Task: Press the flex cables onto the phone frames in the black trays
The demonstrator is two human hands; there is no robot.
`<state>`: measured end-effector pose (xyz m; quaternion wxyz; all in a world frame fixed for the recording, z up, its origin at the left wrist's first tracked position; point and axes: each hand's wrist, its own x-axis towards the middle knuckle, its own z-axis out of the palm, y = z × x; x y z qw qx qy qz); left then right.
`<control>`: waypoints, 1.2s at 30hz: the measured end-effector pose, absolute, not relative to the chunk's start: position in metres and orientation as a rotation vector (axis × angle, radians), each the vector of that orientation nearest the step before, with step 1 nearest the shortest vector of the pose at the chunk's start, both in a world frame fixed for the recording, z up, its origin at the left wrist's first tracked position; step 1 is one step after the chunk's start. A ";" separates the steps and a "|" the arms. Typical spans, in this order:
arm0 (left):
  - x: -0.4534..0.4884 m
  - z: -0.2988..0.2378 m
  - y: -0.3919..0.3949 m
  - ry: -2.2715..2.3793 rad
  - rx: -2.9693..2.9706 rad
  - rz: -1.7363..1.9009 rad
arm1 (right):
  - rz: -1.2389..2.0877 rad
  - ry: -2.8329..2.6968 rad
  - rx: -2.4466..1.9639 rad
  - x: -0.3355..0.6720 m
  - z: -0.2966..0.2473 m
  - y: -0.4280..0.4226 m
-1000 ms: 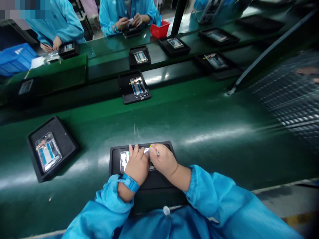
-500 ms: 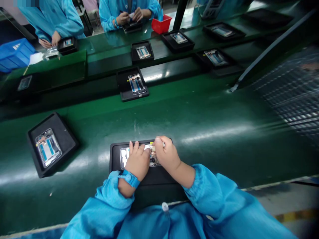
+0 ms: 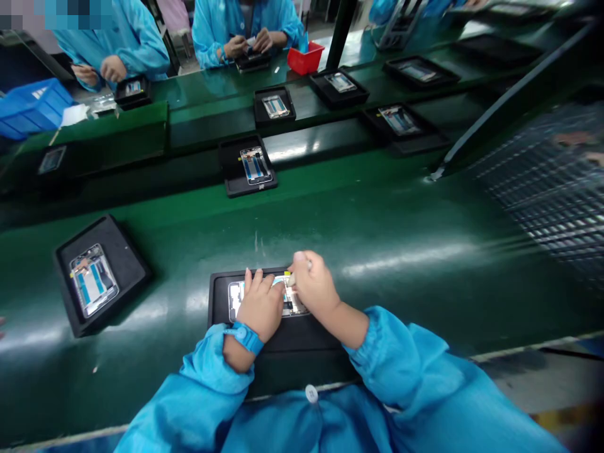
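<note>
An opened phone body [image 3: 236, 301], silver-edged with internal parts showing, lies in a black tray [image 3: 302, 336] right in front of me. My left hand [image 3: 260, 307] rests flat across its middle, fingers stretched and spread, with a blue strap round the wrist. At the phone's right part, my right hand [image 3: 315, 283] is closed round a pale stick-like tool [image 3: 291, 280], its tip close to a yellow tab [image 3: 287, 273] at the upper edge. My fingers hide most of the tool and the phone's centre.
To my left another black tray [image 3: 129, 264] holds an opened phone [image 3: 94, 280]. More trays, such as one black tray [image 3: 231, 167], stand on the line beyond. Co-workers in blue sit opposite, near a red bin [image 3: 306, 60] and a blue crate [image 3: 35, 110]. A metal rack [image 3: 552, 189] is at right.
My right hand has tilted and shifted slightly up, still on the tool. My left hand stays put. Trays on the far line have slid left a little. A co-worker's hand has lifted from a tray.
</note>
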<state>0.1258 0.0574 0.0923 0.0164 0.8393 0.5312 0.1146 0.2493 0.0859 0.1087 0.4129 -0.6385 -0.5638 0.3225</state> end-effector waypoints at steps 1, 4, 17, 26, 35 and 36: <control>0.125 0.093 0.058 1.653 2.605 0.387 | 0.885 -1.282 -1.637 0.251 0.108 0.086; 0.124 0.093 0.058 1.660 2.577 0.458 | 0.926 -1.179 -1.625 0.253 0.106 0.083; 0.123 0.096 0.058 1.620 2.568 0.335 | 0.517 -1.825 -1.412 0.247 0.107 0.082; 0.122 0.095 0.058 1.663 2.492 0.457 | 0.819 -1.361 -1.613 0.255 0.103 0.082; 0.122 0.099 0.057 1.637 2.452 0.361 | 0.753 -1.643 -1.515 0.254 0.108 0.076; 0.122 0.099 0.057 1.636 2.454 0.355 | 0.764 -1.659 -1.511 0.253 0.108 0.077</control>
